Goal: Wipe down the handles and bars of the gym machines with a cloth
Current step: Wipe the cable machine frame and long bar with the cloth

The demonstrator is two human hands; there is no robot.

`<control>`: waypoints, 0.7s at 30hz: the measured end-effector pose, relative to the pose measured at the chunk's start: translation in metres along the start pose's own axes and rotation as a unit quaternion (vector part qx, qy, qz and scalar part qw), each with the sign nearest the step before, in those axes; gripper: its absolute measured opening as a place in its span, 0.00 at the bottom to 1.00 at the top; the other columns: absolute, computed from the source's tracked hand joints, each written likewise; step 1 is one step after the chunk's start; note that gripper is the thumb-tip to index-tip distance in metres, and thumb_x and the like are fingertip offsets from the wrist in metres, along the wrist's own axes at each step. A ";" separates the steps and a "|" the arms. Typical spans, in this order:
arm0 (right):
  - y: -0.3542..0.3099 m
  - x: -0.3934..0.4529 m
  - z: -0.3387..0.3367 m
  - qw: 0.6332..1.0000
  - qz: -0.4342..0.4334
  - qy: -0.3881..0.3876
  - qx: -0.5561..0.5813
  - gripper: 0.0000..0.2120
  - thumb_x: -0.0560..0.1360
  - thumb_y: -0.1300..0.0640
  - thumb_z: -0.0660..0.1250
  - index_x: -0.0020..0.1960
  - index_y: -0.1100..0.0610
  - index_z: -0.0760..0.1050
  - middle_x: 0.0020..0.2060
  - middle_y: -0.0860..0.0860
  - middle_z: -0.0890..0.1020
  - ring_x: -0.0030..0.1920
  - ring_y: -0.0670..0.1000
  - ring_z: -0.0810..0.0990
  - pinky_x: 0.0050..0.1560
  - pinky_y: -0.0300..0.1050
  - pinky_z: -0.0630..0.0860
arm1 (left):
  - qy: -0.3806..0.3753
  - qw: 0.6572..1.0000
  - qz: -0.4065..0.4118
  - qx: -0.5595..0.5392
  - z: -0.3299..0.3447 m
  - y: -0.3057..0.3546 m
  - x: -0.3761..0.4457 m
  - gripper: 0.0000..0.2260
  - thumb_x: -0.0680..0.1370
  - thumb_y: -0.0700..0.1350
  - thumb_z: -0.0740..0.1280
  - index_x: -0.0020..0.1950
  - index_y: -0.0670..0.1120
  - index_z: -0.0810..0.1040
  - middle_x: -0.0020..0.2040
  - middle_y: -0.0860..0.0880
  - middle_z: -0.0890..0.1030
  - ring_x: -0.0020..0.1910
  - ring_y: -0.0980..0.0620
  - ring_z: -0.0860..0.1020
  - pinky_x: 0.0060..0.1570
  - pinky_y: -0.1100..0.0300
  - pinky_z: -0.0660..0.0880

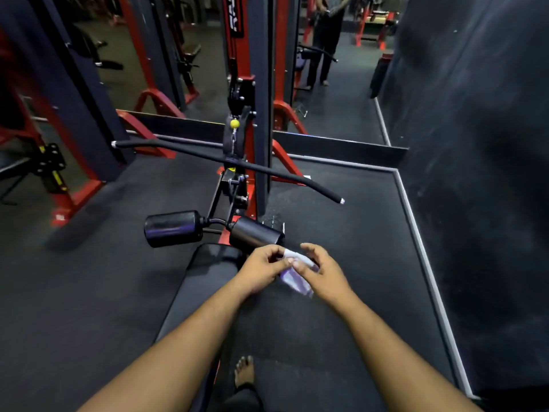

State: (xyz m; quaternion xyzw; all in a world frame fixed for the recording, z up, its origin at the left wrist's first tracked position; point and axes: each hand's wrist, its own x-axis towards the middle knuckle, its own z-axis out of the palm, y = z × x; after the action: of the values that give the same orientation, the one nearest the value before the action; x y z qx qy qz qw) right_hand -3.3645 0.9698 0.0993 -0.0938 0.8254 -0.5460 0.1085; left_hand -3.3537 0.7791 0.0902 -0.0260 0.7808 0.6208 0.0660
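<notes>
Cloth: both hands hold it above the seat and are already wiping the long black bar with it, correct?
Not quite. In the head view both the left hand and right hand hold the cloth above the seat, but well short of the bar, which nothing touches.

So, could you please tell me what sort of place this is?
Most likely a gym: a long black padded pull-down bar hangs from a red and black steel machine frame, with black cylindrical foam roller pads beneath.

Bare forearms, dark trousers, barefoot
</notes>
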 end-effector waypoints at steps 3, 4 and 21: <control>-0.009 0.059 0.017 0.999 0.019 0.008 0.026 0.05 0.78 0.64 0.73 0.50 0.55 0.81 0.43 0.47 0.85 0.43 0.47 0.82 0.44 0.41 0.78 | 0.013 1.000 -0.011 0.006 -0.039 -0.005 0.043 0.07 0.79 0.37 0.72 0.56 0.38 0.82 0.45 0.46 0.84 0.42 0.56 0.80 0.44 0.63 0.76; -0.010 0.075 0.020 0.999 0.025 0.010 0.030 0.06 0.77 0.65 0.73 0.48 0.55 0.81 0.41 0.49 0.86 0.43 0.48 0.82 0.45 0.43 0.78 | 0.012 1.000 -0.016 0.006 -0.050 -0.006 0.054 0.06 0.79 0.37 0.72 0.56 0.38 0.82 0.45 0.46 0.84 0.43 0.56 0.80 0.45 0.62 0.77; -0.007 0.344 0.052 0.998 0.035 -0.043 -0.028 0.14 0.80 0.66 0.66 0.59 0.50 0.78 0.54 0.47 0.84 0.54 0.47 0.82 0.54 0.32 0.74 | 0.060 0.978 -0.109 0.169 -0.196 -0.071 0.248 0.16 0.79 0.49 0.73 0.66 0.48 0.81 0.57 0.53 0.84 0.52 0.62 0.82 0.62 0.59 0.77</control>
State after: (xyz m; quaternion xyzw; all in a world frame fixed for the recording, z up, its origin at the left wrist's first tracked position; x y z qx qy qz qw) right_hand -3.6795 0.8269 0.0593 -0.0911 0.8376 -0.5141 0.1607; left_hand -3.6039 0.5825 0.0309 -0.1371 0.8694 0.4662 0.0899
